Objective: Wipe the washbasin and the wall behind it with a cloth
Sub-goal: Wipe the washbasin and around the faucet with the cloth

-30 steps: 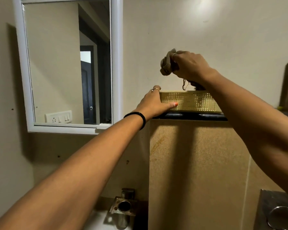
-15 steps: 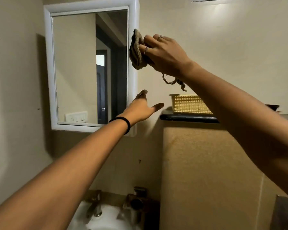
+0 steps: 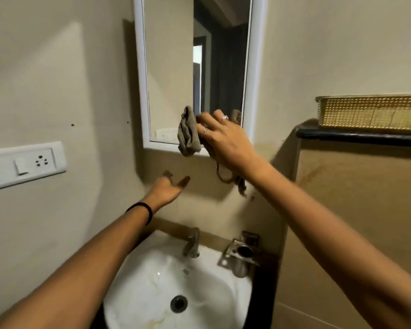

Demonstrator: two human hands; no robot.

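Observation:
My right hand [image 3: 226, 141] grips a bunched grey-brown cloth [image 3: 188, 134] in front of the lower edge of the white-framed mirror [image 3: 249, 91], with a frayed strand hanging below the wrist. My left hand [image 3: 167, 189], a black band on its wrist, is stretched out with straight fingers towards the beige wall [image 3: 199, 200] below the mirror and holds nothing. Whether it touches the wall I cannot tell. The white washbasin [image 3: 152, 288] with a dark drain lies below both arms.
A metal tap [image 3: 192, 243] and a steel holder [image 3: 241, 256] stand at the basin's back. A switch and socket plate [image 3: 26, 162] is on the left wall. On the right, a gold perforated basket [image 3: 370, 112] sits on a black ledge [image 3: 356, 136] above a tan partition.
My right hand has carried the cloth from above the basket down to the mirror's lower edge. My left hand has left the basket and dropped below the mirror. The view has tilted down onto the basin.

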